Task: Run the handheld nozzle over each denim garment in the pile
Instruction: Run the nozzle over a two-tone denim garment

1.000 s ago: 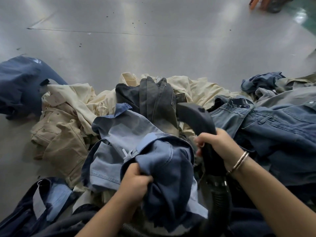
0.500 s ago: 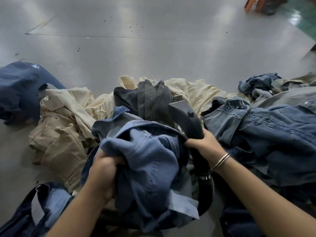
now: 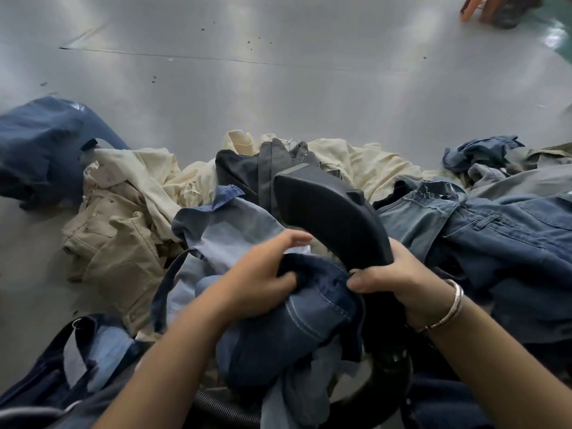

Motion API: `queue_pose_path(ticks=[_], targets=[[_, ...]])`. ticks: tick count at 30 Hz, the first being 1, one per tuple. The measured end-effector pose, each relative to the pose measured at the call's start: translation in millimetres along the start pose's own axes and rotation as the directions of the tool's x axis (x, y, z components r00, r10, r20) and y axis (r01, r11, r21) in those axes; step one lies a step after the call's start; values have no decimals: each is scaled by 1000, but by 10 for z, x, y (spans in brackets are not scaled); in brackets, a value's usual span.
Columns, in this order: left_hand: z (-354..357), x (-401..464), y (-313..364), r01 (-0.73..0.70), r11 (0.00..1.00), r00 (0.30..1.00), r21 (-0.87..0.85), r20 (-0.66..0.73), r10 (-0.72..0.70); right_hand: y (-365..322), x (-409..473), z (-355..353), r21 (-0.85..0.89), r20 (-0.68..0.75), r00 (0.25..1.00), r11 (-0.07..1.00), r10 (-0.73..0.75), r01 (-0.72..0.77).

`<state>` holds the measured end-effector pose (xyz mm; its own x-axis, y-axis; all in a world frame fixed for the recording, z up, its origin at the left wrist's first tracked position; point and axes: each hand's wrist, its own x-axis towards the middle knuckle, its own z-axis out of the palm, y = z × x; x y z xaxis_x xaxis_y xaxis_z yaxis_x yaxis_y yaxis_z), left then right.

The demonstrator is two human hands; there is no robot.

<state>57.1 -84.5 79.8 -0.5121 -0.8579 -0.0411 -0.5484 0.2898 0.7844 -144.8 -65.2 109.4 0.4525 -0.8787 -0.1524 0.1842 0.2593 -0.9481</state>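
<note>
Left hand [image 3: 257, 283] bunches stitched dark denim garment [image 3: 297, 320]; right hand [image 3: 399, 283] grips the curved, matte black nozzle [image 3: 328, 215].

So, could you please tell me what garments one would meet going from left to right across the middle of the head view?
Navy garment → beige trousers → light blue denim shirt → black nozzle, in the grip of the right hand → blue jeans.
</note>
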Motion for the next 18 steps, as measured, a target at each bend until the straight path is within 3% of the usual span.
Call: queue_pose_path(ticks=[2, 4, 5, 7, 9, 11, 15, 18], targets=[[-4, 30, 4, 40, 993, 984, 114, 168, -59, -39, -28, -10, 5, 74, 997, 1000, -27, 27], [-153, -7, -15, 61, 985, 973, 161, 209, -95, -92, -20, -126, -50, 24, 1000, 999, -14, 15], [-247, -46, -34, 89, 992, 965, 89, 241, -108, -109, 1, -212, -96, -40, 999, 995, -3, -1], [-387, -148, -53, 220, 940, 919, -262, 378, -110, -118, 73, -343, -197, -158, 987, 979, 10, -42], [-381, -227, -9, 316, 755, 901, -575, 430, -49, -55, 159, -382, -248, -232, 973, 966, 11, -70], [-254, -225, -22, 355, 535, 927, -767, 362, -97, 35, 237, -367, -266, -310, 951, 961, -7, -79], [-232, -189, -63, 337, 204, 920, -919, 275, -279, 35, 198, -384, -209, -442, 895, 977, -58, -40], [-350, -167, -99, 223, 5, 913, -975, 207, -353, -136, 27, -398, -190, -500, 859, 982, -108, 12]])
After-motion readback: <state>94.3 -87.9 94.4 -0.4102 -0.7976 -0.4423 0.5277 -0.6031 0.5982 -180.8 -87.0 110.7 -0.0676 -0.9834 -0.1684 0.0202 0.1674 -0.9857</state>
